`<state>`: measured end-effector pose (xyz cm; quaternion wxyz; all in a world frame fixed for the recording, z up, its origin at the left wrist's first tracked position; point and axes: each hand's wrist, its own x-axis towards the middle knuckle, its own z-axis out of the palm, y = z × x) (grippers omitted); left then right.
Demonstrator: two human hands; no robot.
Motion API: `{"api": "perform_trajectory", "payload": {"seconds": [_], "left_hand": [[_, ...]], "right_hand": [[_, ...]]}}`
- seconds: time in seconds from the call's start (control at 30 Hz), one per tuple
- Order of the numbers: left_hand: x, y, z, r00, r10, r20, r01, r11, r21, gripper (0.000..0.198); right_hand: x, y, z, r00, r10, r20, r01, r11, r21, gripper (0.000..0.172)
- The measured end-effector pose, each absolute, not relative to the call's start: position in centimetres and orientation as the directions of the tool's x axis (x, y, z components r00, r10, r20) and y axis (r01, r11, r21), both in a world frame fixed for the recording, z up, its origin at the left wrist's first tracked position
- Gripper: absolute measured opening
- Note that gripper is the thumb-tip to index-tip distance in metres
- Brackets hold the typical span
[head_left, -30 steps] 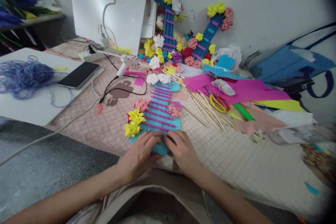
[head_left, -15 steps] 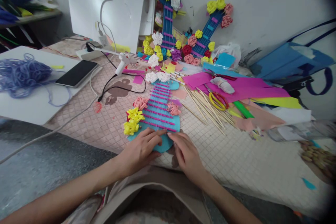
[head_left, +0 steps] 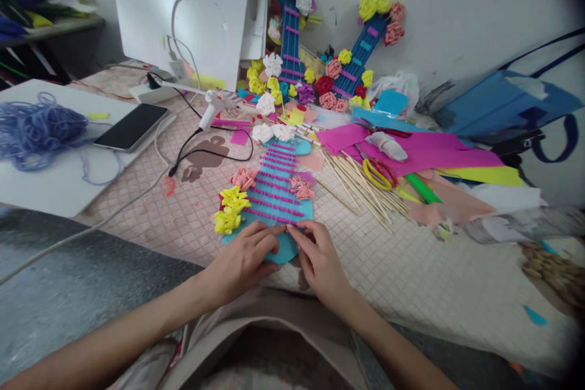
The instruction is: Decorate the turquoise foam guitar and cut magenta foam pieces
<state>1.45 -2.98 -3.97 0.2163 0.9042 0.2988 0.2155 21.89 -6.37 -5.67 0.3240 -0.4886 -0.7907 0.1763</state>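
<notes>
The turquoise guitar-shaped piece (head_left: 274, 192) lies flat on the bench (head_left: 388, 274), directly in front of the person, its wide rounded end nearest the body. Both hands work at that end, just below the lowest magenta stick (head_left: 274, 217). The left hand (head_left: 249, 256) has its fingers bent and laid over the turquoise surface; the right hand (head_left: 322, 256) comes in from the other edge with index finger and thumb drawn towards each other. Their fingertips almost meet, and I cannot tell whether either one pinches something small.

Good handling here probably means letting the left hand weigh the sheet down while the right does the fine work, with the forearms low and steady. Pressure seems best kept small and local, since a hard pull could shift the thin strands that run lengthwise over the rungs.

The base looks smooth, matte and bendable, like foam or felt. The magenta rungs are slim and straight, shorter towards the narrow neck. Crumpled-looking flowers edge it: pointed yellow blooms (head_left: 227, 220), folded salmon rosettes (head_left: 244, 178) and ruffled white ones (head_left: 283, 132) at the far end. The bench cover is quilted in diamonds. Beyond lie a hard white glue gun (head_left: 211, 111) and, to the right, a loose fan of pale wooden sticks (head_left: 356, 186).
</notes>
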Motion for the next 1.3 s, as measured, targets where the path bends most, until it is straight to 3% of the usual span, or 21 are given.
{"api": "perform_trajectory", "payload": {"seconds": [0.2,0.53,0.7,0.83,0.97,1.1,1.3], "left_hand": [[1.2,-3.2,-4.4,0.690,0.664,0.289,0.442,-0.702,0.558,0.018],[0.7,-3.3,-3.4,0.668,0.666,0.332,0.406,-0.700,0.588,0.014],[1.1,0.7,-1.0,0.628,0.686,0.366,0.519,-0.721,0.460,0.013],[3.2,5.0,0.4,0.645,0.704,0.299,0.611,-0.709,0.352,0.017],[5.7,7.6,-0.1,0.600,0.780,0.177,0.656,-0.606,0.450,0.008],[7.0,8.1,-1.4,0.566,0.808,0.163,0.635,-0.554,0.538,0.025],[7.1,7.9,-2.0,0.560,0.813,0.156,0.570,-0.515,0.640,0.017]], "right_hand": [[22.0,-5.9,-5.0,-0.289,0.891,0.350,0.615,0.453,-0.645,0.046],[23.7,-1.4,-3.2,-0.170,0.878,0.449,0.688,0.431,-0.584,0.023],[24.5,0.8,-2.4,-0.138,0.899,0.416,0.668,0.394,-0.632,0.018],[24.8,1.3,-2.6,-0.051,0.935,0.350,0.673,0.292,-0.680,0.029],[24.9,1.6,-2.9,-0.107,0.893,0.437,0.671,0.390,-0.631,0.025],[24.7,1.8,-3.1,-0.193,0.863,0.467,0.648,0.470,-0.600,0.016],[24.2,2.0,-3.4,-0.252,0.850,0.462,0.639,0.504,-0.580,0.020]]}}
